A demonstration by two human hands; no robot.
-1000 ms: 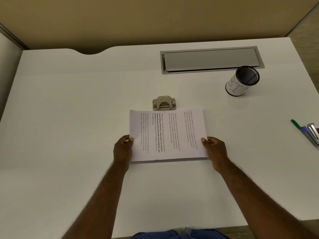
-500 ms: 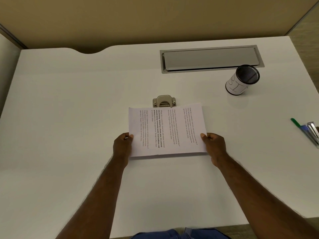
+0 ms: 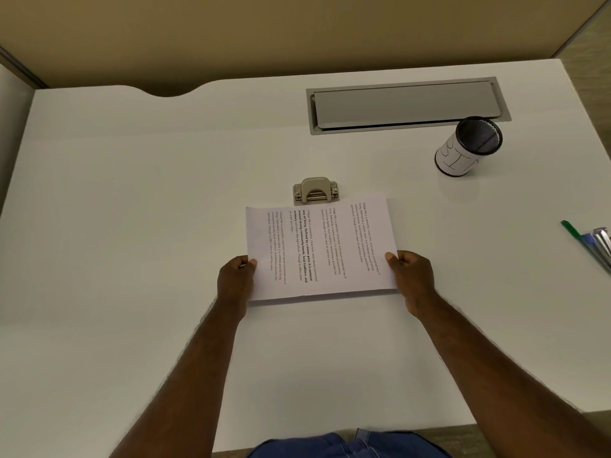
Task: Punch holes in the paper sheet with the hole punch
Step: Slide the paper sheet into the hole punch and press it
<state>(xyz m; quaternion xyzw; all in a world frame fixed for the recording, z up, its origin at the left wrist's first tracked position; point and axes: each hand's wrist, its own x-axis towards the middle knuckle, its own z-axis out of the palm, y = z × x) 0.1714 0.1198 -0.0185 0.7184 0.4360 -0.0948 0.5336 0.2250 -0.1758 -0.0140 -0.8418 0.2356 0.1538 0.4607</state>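
Observation:
A printed paper sheet (image 3: 327,249) is held sideways over the middle of the white desk (image 3: 132,226). My left hand (image 3: 235,281) pinches its left edge and my right hand (image 3: 411,278) pinches its right edge. A small metal hole punch (image 3: 315,190) stands just beyond the sheet's far edge. The far edge meets the punch's front; I cannot tell whether it is inside the slot.
A grey cable hatch (image 3: 405,105) is set into the desk at the back right. A mesh pen cup (image 3: 468,147) with a paper label stands near it. Several pens (image 3: 591,241) lie at the right edge. A tan partition rises behind the desk.
Both hands have pushed the sheet away from me, so its far edge now reaches the hole punch. The punch itself has stayed put.

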